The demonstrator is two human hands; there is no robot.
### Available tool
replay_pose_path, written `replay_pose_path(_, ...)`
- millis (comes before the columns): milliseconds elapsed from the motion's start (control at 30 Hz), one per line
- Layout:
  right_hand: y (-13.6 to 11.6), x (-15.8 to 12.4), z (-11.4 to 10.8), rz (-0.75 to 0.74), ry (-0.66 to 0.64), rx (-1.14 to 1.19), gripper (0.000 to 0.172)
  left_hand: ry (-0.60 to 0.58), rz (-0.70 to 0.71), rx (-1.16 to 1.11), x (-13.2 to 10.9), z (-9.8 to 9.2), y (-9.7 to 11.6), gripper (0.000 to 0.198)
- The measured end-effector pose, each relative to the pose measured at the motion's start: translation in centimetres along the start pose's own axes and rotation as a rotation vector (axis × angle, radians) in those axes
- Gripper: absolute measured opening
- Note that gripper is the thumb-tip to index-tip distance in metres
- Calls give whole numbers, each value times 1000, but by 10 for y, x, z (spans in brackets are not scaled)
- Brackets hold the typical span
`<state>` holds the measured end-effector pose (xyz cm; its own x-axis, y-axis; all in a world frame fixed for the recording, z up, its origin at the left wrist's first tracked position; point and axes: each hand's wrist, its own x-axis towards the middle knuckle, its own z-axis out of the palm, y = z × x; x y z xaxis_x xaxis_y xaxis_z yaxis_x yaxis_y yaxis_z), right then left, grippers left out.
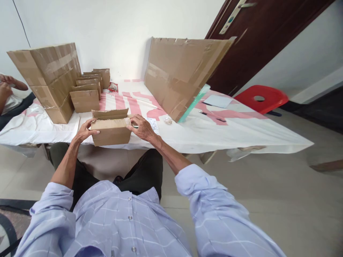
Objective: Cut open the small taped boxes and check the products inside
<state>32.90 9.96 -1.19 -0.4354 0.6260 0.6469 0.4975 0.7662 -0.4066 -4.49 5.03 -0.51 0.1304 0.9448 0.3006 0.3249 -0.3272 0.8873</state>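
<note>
In front of me, at the near edge of the table, stands a small brown cardboard box (112,135) with a flap raised along its far side. My left hand (85,131) grips its left end, thumb lying along the top edge. At the box's upper right corner, my right hand (142,128) is closed on it with bent fingers. A whitish, shiny patch, perhaps tape, shows beside those fingertips. Just right of the box, partly behind my right hand, lies a printed sheet (152,125). What is inside the box is hidden.
Several small open boxes (85,101) stand in a row behind, beside stacked taped cartons (53,78). A large cardboard panel (179,71) leans at centre right. Farther right are a pen (213,116), white paper (218,101) and a red stool (261,98). Another person's hands (8,84) show far left.
</note>
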Motion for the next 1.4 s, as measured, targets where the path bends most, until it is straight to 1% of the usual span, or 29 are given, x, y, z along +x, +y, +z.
replay_pose_path(100,5,-2,0,21,-12,76,18,6,2,24,0,0,0,80)
replay_pose_path(200,11,-1,3,41,-7,115,18,15,0,63,0,-1,0,81)
replay_pose_path(333,17,3,9,49,18,151,16,24,8,111,1,0,1,82)
replay_pose_path(467,22,4,15,88,51,206,17,32,24,136,2,1,2,82)
replay_pose_path(633,22,1,20,132,72,293,24,45,37,134,3,4,1,83)
replay_pose_path(800,23,-5,28,193,106,329,38,57,36,124,4,5,-1,82)
replay_pose_path(900,26,-4,29,221,84,304,44,48,35,114,6,4,-2,82)
replay_pose_path(1000,28,1,28,237,56,296,46,33,30,103,10,2,0,84)
replay_pose_path(1067,29,4,28,235,47,309,43,20,25,92,13,2,1,85)
replay_pose_path(1233,28,8,28,187,43,269,29,-8,6,64,19,3,3,85)
replay_pose_path(1400,27,7,28,174,54,215,21,9,0,85,22,3,2,89)
